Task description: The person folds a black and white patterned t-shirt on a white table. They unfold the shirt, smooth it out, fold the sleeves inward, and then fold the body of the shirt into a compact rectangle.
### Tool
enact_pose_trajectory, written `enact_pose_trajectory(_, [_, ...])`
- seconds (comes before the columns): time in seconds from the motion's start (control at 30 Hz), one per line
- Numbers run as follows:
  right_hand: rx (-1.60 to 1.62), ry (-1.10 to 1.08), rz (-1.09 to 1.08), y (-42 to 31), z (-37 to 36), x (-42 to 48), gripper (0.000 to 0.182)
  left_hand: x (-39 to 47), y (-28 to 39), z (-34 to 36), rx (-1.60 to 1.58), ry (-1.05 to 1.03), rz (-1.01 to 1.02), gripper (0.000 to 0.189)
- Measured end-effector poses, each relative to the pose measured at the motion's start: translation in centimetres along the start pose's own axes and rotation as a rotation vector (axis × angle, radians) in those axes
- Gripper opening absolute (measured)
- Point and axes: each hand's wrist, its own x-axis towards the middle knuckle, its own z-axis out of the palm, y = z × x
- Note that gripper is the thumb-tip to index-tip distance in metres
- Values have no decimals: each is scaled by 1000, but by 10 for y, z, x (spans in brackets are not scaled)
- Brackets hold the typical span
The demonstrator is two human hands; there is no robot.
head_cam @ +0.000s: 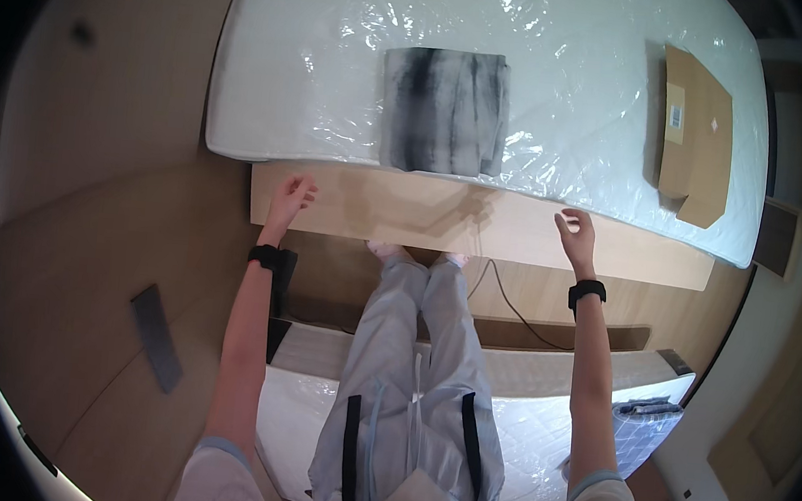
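Observation:
Both my arms reach forward, one to each side of a folded grey tie-dyed cloth (445, 111). That cloth lies flat near the close edge of a mattress wrapped in clear plastic (300, 98). My left hand (294, 198) hovers over the light wooden bed base (404, 211), fingers loosely curled and holding nothing. Over the right part of the same base is my right hand (577, 234), its thumb and fingers apart with nothing between them. Neither hand touches the cloth. A black band circles each wrist.
A flattened cardboard piece (697, 140) with a label lies on the mattress's right side. Behind my legs stands a second plastic-wrapped mattress (534, 441), with a blue checked folded cloth (646, 429) on it. A dark cable (511, 303) crosses the floor; a grey strip (157, 340) lies left.

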Motion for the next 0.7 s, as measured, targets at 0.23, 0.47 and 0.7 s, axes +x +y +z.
enact_pose_trajectory(0.23, [-441,-320,-34,-54,61,13,75,8,1,-8,334,211,452,31])
enact_pose_trajectory(0.47, [-528,-484,107,-59,68,38,82,27,19,-2,883,170,569,63])
enact_pose_trajectory(0.7, [-545,-295,102,-66,82,15,87,39,42,34,1055,130,130,97])
